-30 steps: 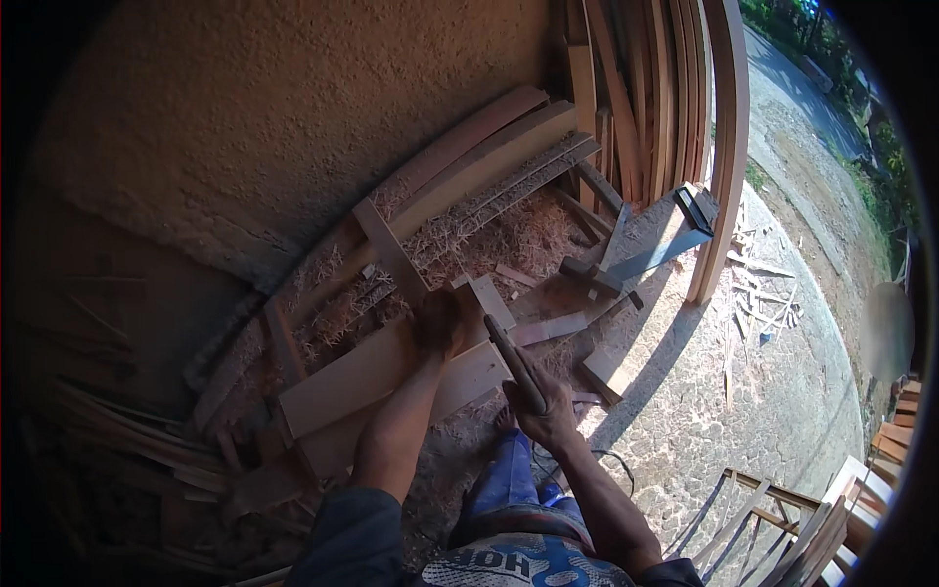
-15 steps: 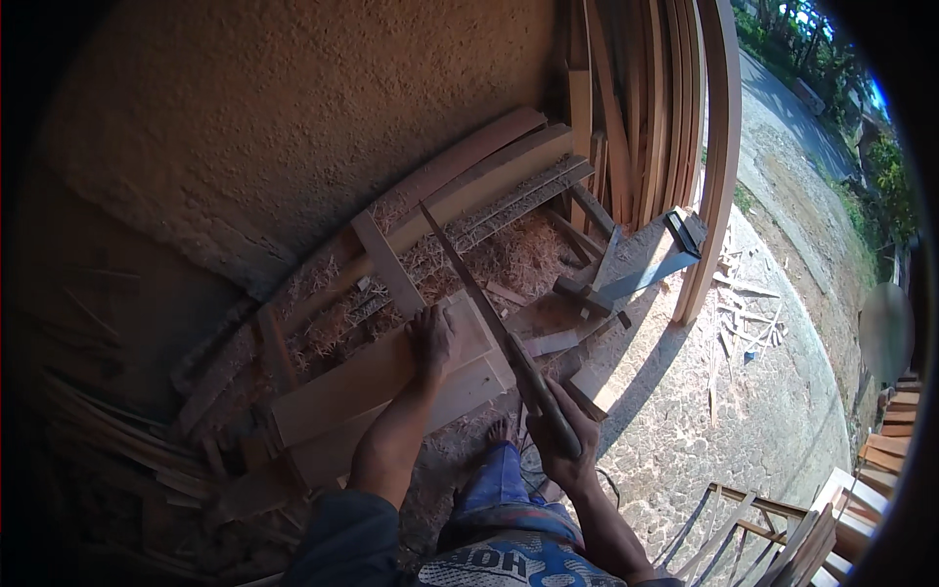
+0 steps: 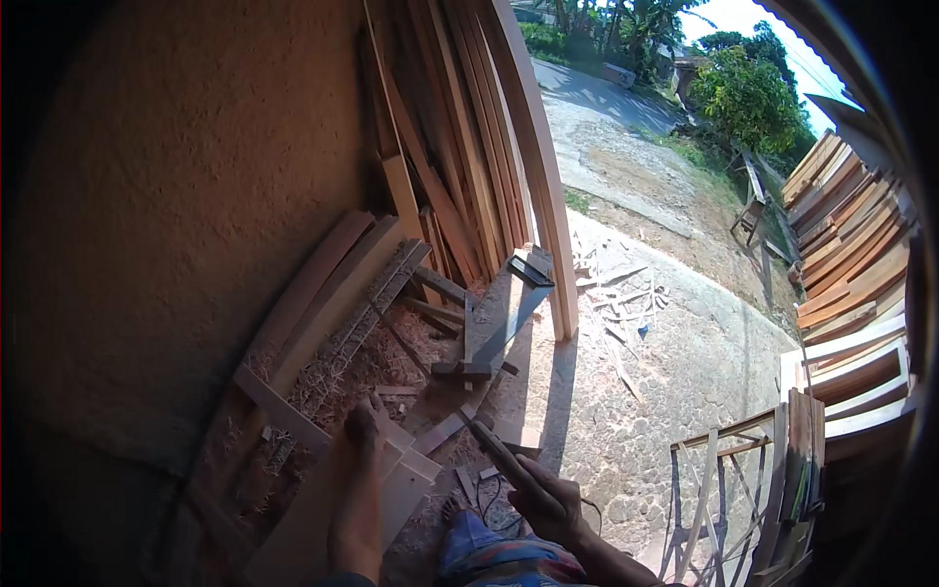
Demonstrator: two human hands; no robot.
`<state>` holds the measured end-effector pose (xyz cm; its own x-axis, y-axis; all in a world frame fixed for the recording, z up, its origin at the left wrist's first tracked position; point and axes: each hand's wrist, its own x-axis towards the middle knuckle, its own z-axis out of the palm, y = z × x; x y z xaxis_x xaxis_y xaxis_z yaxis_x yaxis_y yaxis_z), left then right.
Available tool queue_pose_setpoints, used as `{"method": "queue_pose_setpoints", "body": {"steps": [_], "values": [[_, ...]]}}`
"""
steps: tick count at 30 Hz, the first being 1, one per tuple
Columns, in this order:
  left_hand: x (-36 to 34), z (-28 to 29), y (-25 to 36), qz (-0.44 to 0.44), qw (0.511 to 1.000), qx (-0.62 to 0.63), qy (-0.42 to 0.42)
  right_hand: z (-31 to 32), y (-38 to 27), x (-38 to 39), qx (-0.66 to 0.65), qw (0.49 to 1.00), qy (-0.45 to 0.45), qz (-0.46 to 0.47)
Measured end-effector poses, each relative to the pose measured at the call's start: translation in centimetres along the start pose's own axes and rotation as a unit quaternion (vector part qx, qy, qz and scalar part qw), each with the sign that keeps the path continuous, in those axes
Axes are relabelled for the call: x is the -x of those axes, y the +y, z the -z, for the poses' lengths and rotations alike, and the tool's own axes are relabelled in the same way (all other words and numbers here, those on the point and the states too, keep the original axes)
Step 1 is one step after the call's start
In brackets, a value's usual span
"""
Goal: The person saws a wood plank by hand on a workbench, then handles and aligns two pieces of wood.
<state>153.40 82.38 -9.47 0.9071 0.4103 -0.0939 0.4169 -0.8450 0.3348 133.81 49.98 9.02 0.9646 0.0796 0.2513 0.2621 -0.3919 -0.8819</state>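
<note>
My left hand [image 3: 366,427] is closed over the far edge of a pale wooden board [image 3: 318,504], fingers bent downward and partly hidden. A second pale piece of wood [image 3: 409,479] lies along its right side. To the right, my right hand [image 3: 550,507] wraps round the thick brown handle of a long tool [image 3: 497,449]. Its narrow dark blade slants up and to the left over the work area; its exact kind cannot be made out. The tool's front part is hard to tell from the wood behind it. Both hands are apart.
Shavings [image 3: 391,342] fill the gap beside long beams [image 3: 328,293] along the wall. A handsaw [image 3: 529,272] with a black handle lies ahead, near a wooden block [image 3: 468,371]. Tall planks [image 3: 460,127] lean behind. Wooden frames [image 3: 719,440] stand right; offcuts [image 3: 621,303] litter the ground.
The view has swung right and up, showing more of the road and stacked planks. The right hand still grips the tool, and the left hand is still on the board.
</note>
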Motion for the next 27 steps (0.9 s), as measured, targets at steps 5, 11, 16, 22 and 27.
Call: {"method": "queue_pose_setpoints", "body": {"steps": [5,11,16,22,27], "values": [[0.1,-0.3,1.3,-0.004,0.998,0.065,0.026,-1.7,0.7,0.5,-0.034,0.999,0.032,-0.023],[-1.1,-0.8,-2.9,-0.048,0.993,0.109,0.022,-4.2,0.8,-0.9,-0.037,0.999,0.006,-0.013],[3.6,0.2,-4.6,-0.175,0.969,-0.020,0.176,-3.6,0.8,0.7,-0.020,0.999,-0.007,-0.025],[4.6,-0.7,-8.0,-0.132,0.973,-0.061,0.178,-4.0,1.3,2.3,-0.054,0.985,-0.131,-0.098],[4.2,-0.5,-7.2,-0.099,0.983,-0.104,0.113,-3.3,2.2,3.0,-0.075,0.984,-0.148,-0.071]]}}
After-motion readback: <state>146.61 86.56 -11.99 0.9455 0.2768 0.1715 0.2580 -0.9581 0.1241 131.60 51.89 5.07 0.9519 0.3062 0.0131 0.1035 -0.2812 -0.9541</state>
